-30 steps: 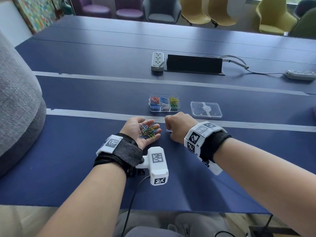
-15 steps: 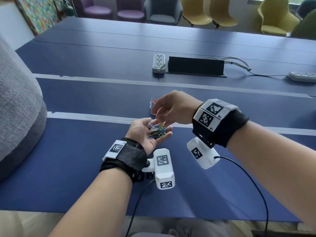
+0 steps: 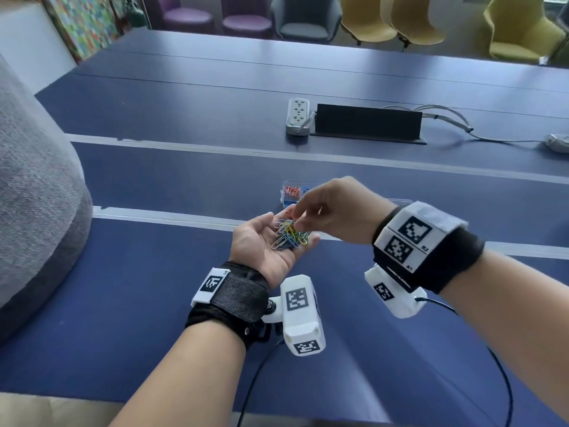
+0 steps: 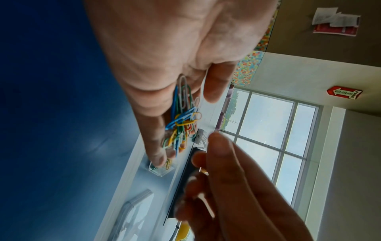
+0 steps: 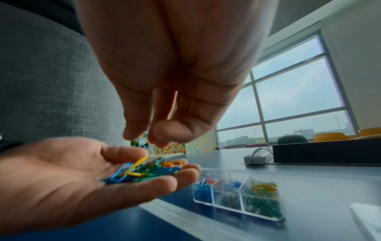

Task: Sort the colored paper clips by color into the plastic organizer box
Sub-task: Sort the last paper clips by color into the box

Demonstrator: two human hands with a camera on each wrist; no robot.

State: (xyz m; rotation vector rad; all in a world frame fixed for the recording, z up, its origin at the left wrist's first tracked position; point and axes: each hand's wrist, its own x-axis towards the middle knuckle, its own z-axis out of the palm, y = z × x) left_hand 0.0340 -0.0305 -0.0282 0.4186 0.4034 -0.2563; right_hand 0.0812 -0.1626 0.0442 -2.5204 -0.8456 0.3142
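Note:
My left hand (image 3: 258, 241) lies palm up above the near table edge, its fingers relaxed. It carries a tangle of blue, green, yellow, red and silver paper clips (image 3: 289, 234), also seen from the side as clips (image 5: 144, 169). My right hand (image 3: 300, 217) hovers over that pile with its fingers curled down. Thumb and forefinger tips nearly meet just above the clips. A thin pale clip (image 4: 205, 204) shows among its curled fingers. The clear organizer box (image 5: 241, 195) stands behind, with clips sorted in its compartments. In the head view the hands mostly hide the organizer box (image 3: 292, 192).
The clear lid (image 5: 367, 216) lies flat to the right of the box. Farther back sit a white power strip (image 3: 298, 116) and a black cable box (image 3: 368, 123) with trailing cords. A large grey upholstered shape (image 3: 30, 195) crowds the left side. Chairs line the far edge.
My right hand has lifted off the table and come over the left palm, its fingertips now down at the pile. The left hand has risen a little with its clips.

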